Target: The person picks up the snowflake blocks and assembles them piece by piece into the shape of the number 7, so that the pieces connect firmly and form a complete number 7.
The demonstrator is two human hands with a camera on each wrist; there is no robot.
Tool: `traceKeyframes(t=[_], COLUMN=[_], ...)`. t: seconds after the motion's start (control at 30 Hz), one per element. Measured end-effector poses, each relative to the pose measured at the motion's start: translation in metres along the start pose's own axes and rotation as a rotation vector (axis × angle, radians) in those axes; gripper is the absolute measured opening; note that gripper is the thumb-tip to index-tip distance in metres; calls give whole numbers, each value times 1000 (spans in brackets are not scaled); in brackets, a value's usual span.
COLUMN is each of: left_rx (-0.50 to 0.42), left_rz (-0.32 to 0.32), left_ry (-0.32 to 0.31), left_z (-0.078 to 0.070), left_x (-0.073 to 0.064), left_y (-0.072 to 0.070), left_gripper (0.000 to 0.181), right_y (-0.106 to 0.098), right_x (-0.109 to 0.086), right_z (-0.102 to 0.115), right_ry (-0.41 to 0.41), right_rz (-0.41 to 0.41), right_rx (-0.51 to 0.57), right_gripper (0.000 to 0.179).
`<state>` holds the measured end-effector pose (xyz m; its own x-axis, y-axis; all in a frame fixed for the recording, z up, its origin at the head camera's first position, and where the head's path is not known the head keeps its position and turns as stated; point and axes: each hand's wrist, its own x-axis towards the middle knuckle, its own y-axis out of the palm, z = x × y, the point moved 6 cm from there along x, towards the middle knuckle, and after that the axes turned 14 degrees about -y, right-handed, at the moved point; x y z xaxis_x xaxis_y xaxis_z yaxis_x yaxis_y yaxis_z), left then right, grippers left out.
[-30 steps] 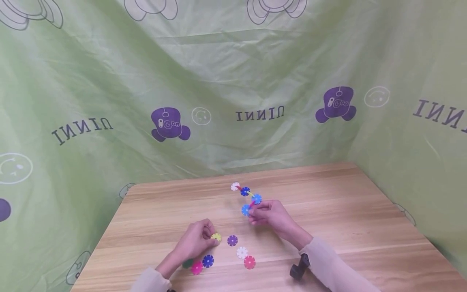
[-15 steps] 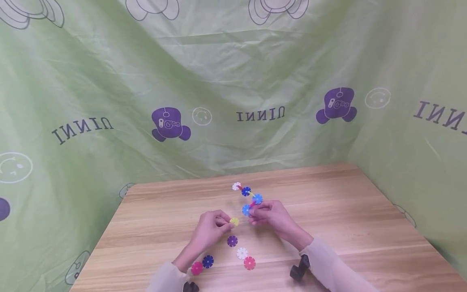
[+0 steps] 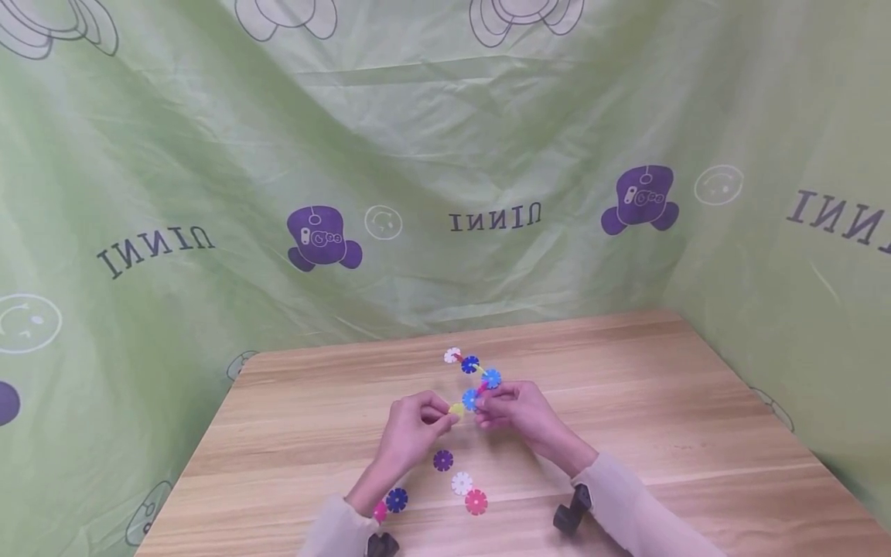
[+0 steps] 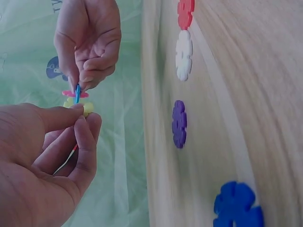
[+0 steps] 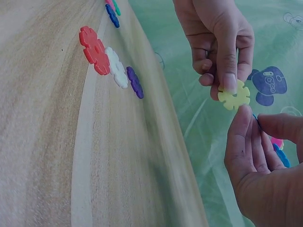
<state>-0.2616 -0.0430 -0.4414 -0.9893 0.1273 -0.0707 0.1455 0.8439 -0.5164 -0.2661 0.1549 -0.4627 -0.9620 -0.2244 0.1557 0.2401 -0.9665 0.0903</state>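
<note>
My left hand (image 3: 409, 435) pinches a yellow snowflake disc (image 5: 235, 98), flower-shaped with notches round its rim, between thumb and fingers. Facing it, my right hand (image 3: 522, 418) pinches a light blue snowflake disc (image 3: 469, 399) at the near end of a linked chain. From there the chain runs back through a pink piece, another light blue disc (image 3: 491, 378), a yellow piece, a dark blue disc (image 3: 469, 364) and a red piece to a white disc (image 3: 452, 355). In the right wrist view the yellow disc is right at the right hand's fingertips, which mostly hide the light blue disc.
On the wooden table (image 3: 626, 371) lie loose discs: purple (image 3: 443, 460), white (image 3: 462, 483), coral red (image 3: 476, 502), dark blue (image 3: 397, 500), and pink (image 3: 380, 511) partly behind the left sleeve. A green disc (image 5: 117, 6) lies beyond them. Green printed cloth (image 3: 418, 139) hangs behind.
My left hand has lifted the yellow disc away from the loose discs, moving right and forward up to the chain's near end. My right hand has stayed nearly still with the chain.
</note>
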Motion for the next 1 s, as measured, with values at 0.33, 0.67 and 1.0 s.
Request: traceKeyframes(t=[0.33, 0.67, 1.0], left_rx=[47, 117, 127], left_rz=[-55, -115, -159], left_ry=[82, 172, 192], left_z=[-6, -17, -19], left_x=[-1, -6, -9], left_y=[5, 11, 13], left_gripper=[8, 7, 9], right_y=[0, -3, 0], right_x=[0, -1, -1], right_z=[1, 1, 5], right_ry=[5, 11, -13], right_rz=[-13, -48, -46], right_rx=[-5, -41, -73], right_gripper=[27, 23, 22])
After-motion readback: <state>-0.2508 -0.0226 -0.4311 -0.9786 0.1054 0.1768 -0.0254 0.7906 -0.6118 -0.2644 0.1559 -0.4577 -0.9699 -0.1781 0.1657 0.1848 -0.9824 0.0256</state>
